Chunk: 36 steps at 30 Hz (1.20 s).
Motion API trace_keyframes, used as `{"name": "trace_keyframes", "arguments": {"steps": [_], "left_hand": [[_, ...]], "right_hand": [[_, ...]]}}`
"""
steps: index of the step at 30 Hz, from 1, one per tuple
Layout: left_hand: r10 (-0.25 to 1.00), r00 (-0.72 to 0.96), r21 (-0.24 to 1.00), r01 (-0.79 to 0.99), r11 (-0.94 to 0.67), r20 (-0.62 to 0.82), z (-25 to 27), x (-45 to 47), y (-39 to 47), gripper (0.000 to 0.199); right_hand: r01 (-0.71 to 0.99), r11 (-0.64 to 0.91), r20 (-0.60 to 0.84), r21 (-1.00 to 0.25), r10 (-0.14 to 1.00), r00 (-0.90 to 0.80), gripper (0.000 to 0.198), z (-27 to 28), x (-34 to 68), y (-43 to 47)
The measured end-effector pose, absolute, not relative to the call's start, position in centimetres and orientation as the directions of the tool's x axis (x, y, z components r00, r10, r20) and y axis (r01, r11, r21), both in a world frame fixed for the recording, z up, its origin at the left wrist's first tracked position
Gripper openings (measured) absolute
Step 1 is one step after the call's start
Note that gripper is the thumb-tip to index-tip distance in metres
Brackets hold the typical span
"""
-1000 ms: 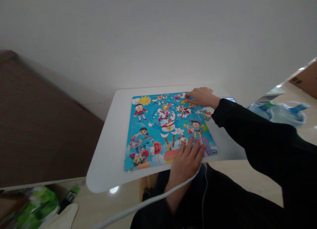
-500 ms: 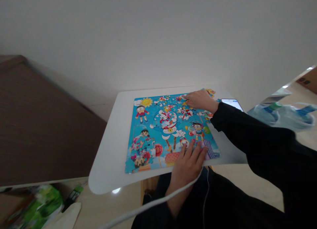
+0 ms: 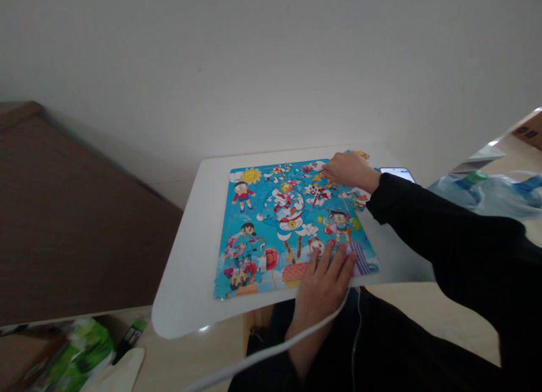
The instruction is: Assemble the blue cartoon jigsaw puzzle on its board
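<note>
A blue cartoon jigsaw puzzle [image 3: 249, 234] lies flat on a white table, with loose pieces scattered over its middle and upper part. My left hand [image 3: 322, 282] rests on its lower edge, fingers spread and palm down. At the upper right of the puzzle is my right hand [image 3: 349, 170], its fingers curled together and the tips down against the pieces. Whatever is between those fingertips is hidden. Several loose puzzle pieces [image 3: 359, 197] lie at the right edge below my right wrist, and a few more puzzle pieces [image 3: 363, 155] sit behind the hand.
A phone [image 3: 398, 173] with a lit screen lies on the white table [image 3: 186, 268], right of the puzzle. A white cable [image 3: 262, 358] crosses in front of my left wrist. Large water bottles [image 3: 499, 194] stand at the right, and a brown wooden panel [image 3: 76, 228] at the left.
My right hand has drawn slightly to the right, and its fingers, stretched out before, are now curled in. The left hand stays on the lower edge.
</note>
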<state>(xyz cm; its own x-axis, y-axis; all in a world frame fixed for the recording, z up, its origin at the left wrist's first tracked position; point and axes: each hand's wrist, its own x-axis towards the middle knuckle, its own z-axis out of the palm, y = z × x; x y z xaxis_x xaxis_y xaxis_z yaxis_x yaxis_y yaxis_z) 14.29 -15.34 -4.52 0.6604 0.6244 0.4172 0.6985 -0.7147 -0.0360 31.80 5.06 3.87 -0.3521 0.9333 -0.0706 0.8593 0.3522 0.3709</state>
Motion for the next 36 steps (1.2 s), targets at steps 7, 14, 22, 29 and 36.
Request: {"name": "trace_keyframes", "arguments": {"steps": [7,14,22,29,36], "left_hand": [[0.623,0.684,-0.057,0.690,-0.722,0.379,-4.5,14.3,-15.3,0.040],[0.625,0.688,-0.063,0.689,-0.722,0.368,-4.5,14.3,-15.4,0.039],[0.627,0.682,-0.050,0.691,-0.721,0.377,-4.3,14.2,-15.4,0.040],[0.625,0.695,-0.076,0.688,-0.722,0.355,-4.3,14.2,-15.4,0.040],[0.610,0.692,-0.120,0.693,-0.710,0.386,-4.3,14.4,-15.3,0.039]], "right_hand": [[0.863,0.496,-0.009,0.094,0.868,-0.497,0.044,3.5,31.0,5.7],[0.744,0.668,-0.002,-0.004,0.744,-0.668,0.039,1.7,30.5,5.3],[0.744,0.648,-0.004,-0.160,0.754,-0.657,0.040,3.8,31.2,2.7],[0.766,0.638,-0.085,-0.082,0.761,-0.643,0.037,3.5,31.2,1.6],[0.790,0.603,-0.047,-0.109,0.791,-0.610,0.036,2.9,30.6,1.7]]}}
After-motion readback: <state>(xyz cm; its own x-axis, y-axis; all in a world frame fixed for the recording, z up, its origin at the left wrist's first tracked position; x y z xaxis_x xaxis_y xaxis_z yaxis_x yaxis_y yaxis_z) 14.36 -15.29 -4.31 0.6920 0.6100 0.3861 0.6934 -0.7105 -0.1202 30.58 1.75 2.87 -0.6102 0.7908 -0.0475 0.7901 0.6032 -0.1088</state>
